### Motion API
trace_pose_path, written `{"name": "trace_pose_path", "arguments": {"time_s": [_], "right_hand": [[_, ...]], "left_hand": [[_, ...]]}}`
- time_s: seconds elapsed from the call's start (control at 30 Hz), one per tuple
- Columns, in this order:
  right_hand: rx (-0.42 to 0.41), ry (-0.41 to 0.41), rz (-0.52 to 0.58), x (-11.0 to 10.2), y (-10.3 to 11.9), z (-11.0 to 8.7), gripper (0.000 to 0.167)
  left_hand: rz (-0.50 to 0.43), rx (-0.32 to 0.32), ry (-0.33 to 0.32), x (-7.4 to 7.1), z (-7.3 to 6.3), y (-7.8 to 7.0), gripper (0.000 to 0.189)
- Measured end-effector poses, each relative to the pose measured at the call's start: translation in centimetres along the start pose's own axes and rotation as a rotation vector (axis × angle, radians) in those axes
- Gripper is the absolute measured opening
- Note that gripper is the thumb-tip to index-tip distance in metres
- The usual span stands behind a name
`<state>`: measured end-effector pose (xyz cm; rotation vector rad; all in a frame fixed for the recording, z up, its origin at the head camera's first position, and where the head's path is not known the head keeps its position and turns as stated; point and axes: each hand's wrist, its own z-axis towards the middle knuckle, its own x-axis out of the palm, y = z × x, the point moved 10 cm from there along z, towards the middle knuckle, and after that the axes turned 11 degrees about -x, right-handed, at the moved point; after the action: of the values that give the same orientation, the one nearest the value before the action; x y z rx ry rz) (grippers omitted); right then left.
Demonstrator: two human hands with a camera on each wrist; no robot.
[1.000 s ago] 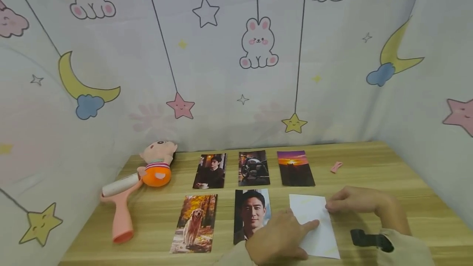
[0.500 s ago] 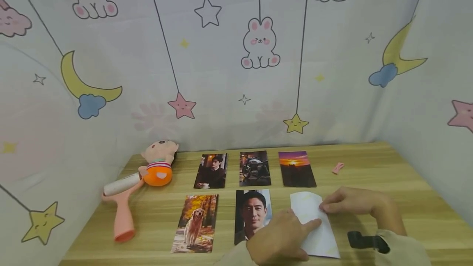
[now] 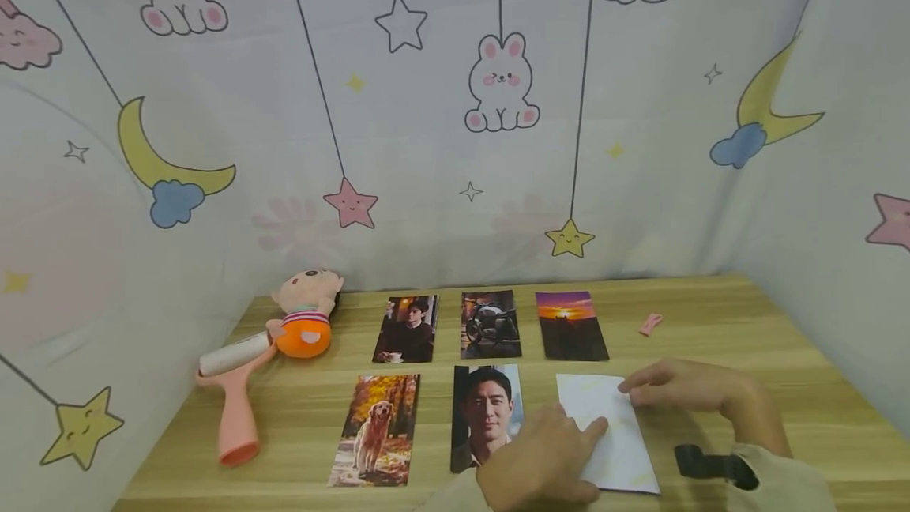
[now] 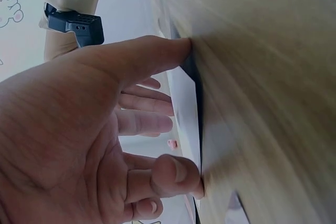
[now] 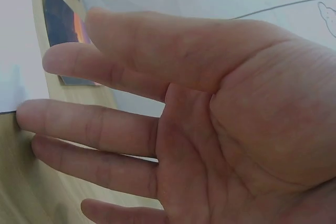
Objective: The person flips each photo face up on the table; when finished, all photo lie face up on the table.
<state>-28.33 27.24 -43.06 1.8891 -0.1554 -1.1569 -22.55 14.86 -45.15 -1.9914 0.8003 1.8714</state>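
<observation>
A white photo card (image 3: 617, 445), blank side up, lies on the wooden table at the front right. My left hand (image 3: 540, 453) reaches over its left side, index fingertip on the white surface and thumb near its front edge. In the left wrist view the thumb of that left hand (image 4: 89, 108) touches down by the card's (image 4: 185, 98) near end, with the fingers bent loosely. My right hand (image 3: 686, 385) has its fingertips at the card's far right corner. In the right wrist view the right hand's fingers (image 5: 100, 124) are mostly straight, one tip beside the card (image 5: 21, 51).
Photos of a face (image 3: 486, 405), a dog (image 3: 377, 433), a seated person (image 3: 405, 330), a motorcycle (image 3: 489, 324) and a sunset (image 3: 571, 326) lie in two rows. A pink bow (image 3: 650, 324) lies behind my right hand. A pink-handled lint roller (image 3: 238, 409) and plush toy (image 3: 306, 314) sit left.
The white card's far edge bowed up half a second ago and now lies flatter, with the card slightly further right. My right fingertips shifted left, then back right. The left hand stayed nearly still.
</observation>
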Motion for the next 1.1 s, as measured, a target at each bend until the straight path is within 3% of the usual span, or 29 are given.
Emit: {"name": "trace_pose_path", "arguments": {"time_s": [0.17, 0.5, 0.7, 0.9, 1.1], "right_hand": [[0.003, -0.022, 0.001, -0.5, 0.1, -0.2, 0.039], [-0.032, -0.008, -0.016, -0.2, 0.6, 0.4, 0.033], [-0.113, -0.074, -0.04, -1.0, 1.6, 0.2, 0.032], [-0.184, -0.125, 0.054, -1.3, 2.6, 0.2, 0.04], [-0.25, -0.18, 0.078, -1.6, 3.9, 0.6, 0.049]], "left_hand": [[0.025, 0.008, -0.041, -0.5, -0.1, 0.0, 0.067], [-0.004, 0.017, -0.042, -0.5, 0.0, 0.2, 0.058], [-0.044, 0.033, -0.028, -0.5, -0.1, 0.3, 0.053], [-0.16, 0.069, 0.041, -0.2, 0.0, 1.1, 0.049], [-0.452, 0.216, 0.232, -0.9, -0.8, 2.5, 0.073]]}}
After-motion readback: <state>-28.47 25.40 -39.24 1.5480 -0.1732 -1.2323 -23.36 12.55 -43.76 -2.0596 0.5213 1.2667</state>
